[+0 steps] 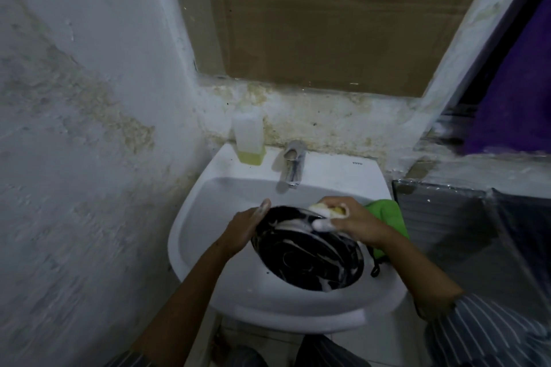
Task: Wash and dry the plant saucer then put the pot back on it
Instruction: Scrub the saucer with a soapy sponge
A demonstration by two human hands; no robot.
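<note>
White basin [190,235]: soapy black saucer [307,259] is held tilted over it, far-left rim gripped by left hand [246,225]. Yellow sponge [328,209] is clasped in right hand [351,219]; green cloth [387,214] is partly hidden behind it.

We hold a black saucer [307,250] tilted over the white sink [208,217]. Our left hand [246,228] holds its left edge. Our right hand [351,222] presses a soapy sponge [328,210] on its top edge. White foam streaks the saucer. A green cloth [390,217] lies on the sink's right rim. A soap bottle [249,135] stands beside the tap [293,164].
</note>
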